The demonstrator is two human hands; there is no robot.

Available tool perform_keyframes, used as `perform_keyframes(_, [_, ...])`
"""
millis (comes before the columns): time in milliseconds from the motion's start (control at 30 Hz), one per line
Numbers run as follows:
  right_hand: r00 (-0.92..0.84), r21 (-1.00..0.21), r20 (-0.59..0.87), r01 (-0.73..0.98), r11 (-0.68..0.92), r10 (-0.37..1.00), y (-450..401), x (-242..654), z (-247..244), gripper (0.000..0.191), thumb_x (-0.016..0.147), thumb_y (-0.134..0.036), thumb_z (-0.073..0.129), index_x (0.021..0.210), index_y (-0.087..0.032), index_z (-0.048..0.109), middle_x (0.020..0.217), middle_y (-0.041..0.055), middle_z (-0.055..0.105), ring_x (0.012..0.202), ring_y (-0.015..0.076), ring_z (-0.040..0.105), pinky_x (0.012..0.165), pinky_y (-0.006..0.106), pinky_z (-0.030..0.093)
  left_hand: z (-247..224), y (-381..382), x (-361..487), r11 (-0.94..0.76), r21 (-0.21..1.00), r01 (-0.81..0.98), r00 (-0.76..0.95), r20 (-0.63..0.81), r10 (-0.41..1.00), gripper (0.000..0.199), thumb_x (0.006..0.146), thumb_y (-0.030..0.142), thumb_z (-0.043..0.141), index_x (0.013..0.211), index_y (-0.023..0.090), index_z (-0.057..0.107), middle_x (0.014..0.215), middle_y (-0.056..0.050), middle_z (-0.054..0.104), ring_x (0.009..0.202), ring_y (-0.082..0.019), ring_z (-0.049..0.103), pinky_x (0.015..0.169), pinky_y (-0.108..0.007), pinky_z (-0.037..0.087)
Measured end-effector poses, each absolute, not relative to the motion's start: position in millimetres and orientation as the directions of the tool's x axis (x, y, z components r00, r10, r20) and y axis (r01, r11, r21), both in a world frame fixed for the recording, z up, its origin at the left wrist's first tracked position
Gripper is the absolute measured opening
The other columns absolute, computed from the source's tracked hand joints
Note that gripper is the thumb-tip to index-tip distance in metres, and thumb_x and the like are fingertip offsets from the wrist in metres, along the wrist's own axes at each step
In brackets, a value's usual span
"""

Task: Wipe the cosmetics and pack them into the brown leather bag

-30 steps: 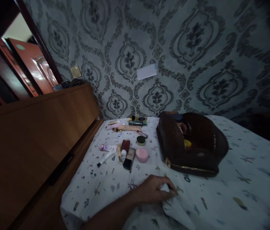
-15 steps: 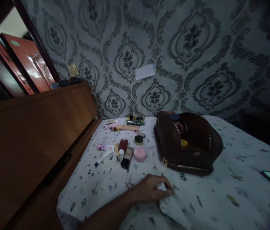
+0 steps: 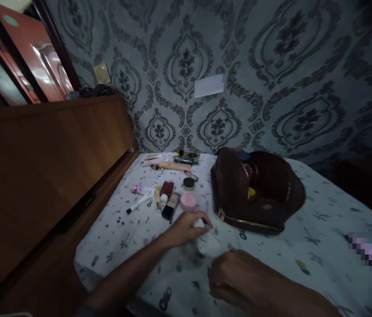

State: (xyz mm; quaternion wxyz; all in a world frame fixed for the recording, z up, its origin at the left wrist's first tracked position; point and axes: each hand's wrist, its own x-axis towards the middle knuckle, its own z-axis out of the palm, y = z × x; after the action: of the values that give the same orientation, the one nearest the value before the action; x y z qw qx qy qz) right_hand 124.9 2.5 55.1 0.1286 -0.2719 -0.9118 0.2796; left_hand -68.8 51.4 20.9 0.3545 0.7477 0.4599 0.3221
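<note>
Beyond the fingers of the left hand (image 3: 185, 228), cosmetics (image 3: 171, 206) are lying on a patterned sheet (image 3: 106, 233); thumb and fingertips are clamping white cloth (image 3: 209, 245), which is trailing from them toward the right hand (image 3: 235, 274), whose fingers are curling under, their grip impossible to tell; beyond those fingers, a brown bag (image 3: 265, 215) is standing open.
</note>
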Motion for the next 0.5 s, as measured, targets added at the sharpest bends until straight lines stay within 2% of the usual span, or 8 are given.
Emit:
perform_keyframes(33, [-0.865, -0.579, 0.021, 0.398, 0.712, 0.501, 9, 113, 58, 0.022, 0.089, -0.027, 0.059, 0.068, -0.023, 0.066, 0.072, 0.0016, 0.067, 0.07, 0.0162, 0.063, 0.064, 0.027, 0.044, 27, 56, -78, -0.336, 0.808, 0.484, 0.34, 0.18, 0.923, 0.018, 0.085, 0.027, 0.057, 0.09, 0.014, 0.068, 0.083, -0.002, 0.068, 0.07, -0.013, 0.059, 0.063, -0.02, 0.045])
perform_keyframes(100, [-0.876, -0.609, -0.003, 0.385, 0.694, 0.483, 19, 92, 57, 0.027, 0.089, -0.02, 0.052, 0.066, -0.021, 0.066, 0.068, 0.0027, 0.068, 0.066, 0.0163, 0.062, 0.062, 0.027, 0.041, 39, 67, -101, -0.339, 0.78, 0.526, 0.27, 0.225, 0.936, 0.015, 0.084, 0.022, 0.055, 0.091, 0.015, 0.067, 0.09, -0.003, 0.069, 0.085, -0.016, 0.062, 0.075, -0.021, 0.047])
perform_keyframes(233, [-0.826, -0.696, 0.049, 0.375, 0.612, 0.562, 27, 71, 34, 0.024, 0.086, -0.016, 0.049, 0.074, -0.018, 0.069, 0.071, 0.003, 0.07, 0.068, 0.0161, 0.063, 0.063, 0.025, 0.04, 53, 90, -168, -0.239, 0.679, 0.694, 0.025, 0.309, 0.951, 0.02, 0.084, 0.015, 0.047, 0.096, 0.015, 0.063, 0.094, -0.005, 0.067, 0.092, -0.02, 0.061, 0.084, -0.029, 0.047])
perform_keyframes(333, [-0.775, -0.753, 0.072, 0.371, 0.544, 0.628, 27, 70, 13, 0.028, 0.089, -0.021, 0.045, 0.077, -0.018, 0.07, 0.074, 0.0028, 0.07, 0.068, 0.0162, 0.063, 0.064, 0.024, 0.042, 53, 98, -220, -0.096, 0.581, 0.808, -0.151, 0.362, 0.92, 0.035, 0.079, 0.007, 0.044, 0.109, 0.016, 0.06, 0.104, -0.007, 0.065, 0.098, -0.023, 0.059, 0.095, -0.038, 0.044])
perform_keyframes(433, [-0.727, -0.78, 0.081, 0.38, 0.497, 0.682, 26, 72, -1, 0.029, 0.091, -0.025, 0.044, 0.081, -0.018, 0.071, 0.08, 0.0043, 0.073, 0.073, 0.0176, 0.065, 0.067, 0.025, 0.045, 44, 95, -254, -0.013, 0.484, 0.875, -0.192, 0.372, 0.908, 0.044, 0.078, 0.004, 0.044, 0.117, 0.017, 0.06, 0.117, -0.008, 0.062, 0.114, -0.025, 0.053, 0.105, -0.04, 0.037])
perform_keyframes(500, [-0.713, -0.793, 0.088, 0.373, 0.482, 0.696, 26, 72, -5, 0.03, 0.091, -0.026, 0.045, 0.082, -0.017, 0.072, 0.082, 0.0046, 0.073, 0.075, 0.018, 0.066, 0.069, 0.026, 0.045, 34, 91, -264, 0.003, 0.429, 0.903, -0.167, 0.345, 0.924, 0.042, 0.081, 0.007, 0.046, 0.118, 0.018, 0.062, 0.122, -0.008, 0.061, 0.118, -0.024, 0.052, 0.106, -0.039, 0.037])
